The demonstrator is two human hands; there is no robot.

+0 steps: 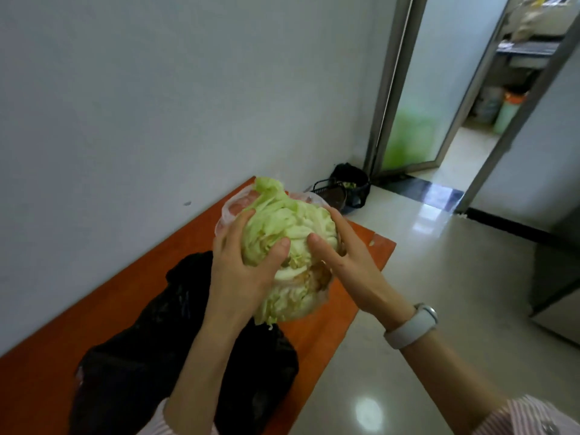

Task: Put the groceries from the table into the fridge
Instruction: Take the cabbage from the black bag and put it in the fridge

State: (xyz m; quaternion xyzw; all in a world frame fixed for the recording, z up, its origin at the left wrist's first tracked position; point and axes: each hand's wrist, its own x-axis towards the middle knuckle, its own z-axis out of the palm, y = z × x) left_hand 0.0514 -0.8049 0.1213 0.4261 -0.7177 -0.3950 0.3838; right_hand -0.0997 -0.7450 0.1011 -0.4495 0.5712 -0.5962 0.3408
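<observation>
Now both hands — left hand (241, 262), right hand (348, 262) — gripping cabbage (288, 221), black bag (188, 356) on orange table (94, 309)

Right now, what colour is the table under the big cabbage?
Orange. The table shows best in the head view, beneath the cabbage.

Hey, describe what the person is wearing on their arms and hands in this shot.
Both hands are bare, no gloves or rings visible. The right wrist carries a white band with a rounded silver-edged watch or tracker body. Both arms show pushed-up sleeves of a pink-and-white striped shirt: one sleeve at the lower right, the other cuff at the bottom edge.
</observation>
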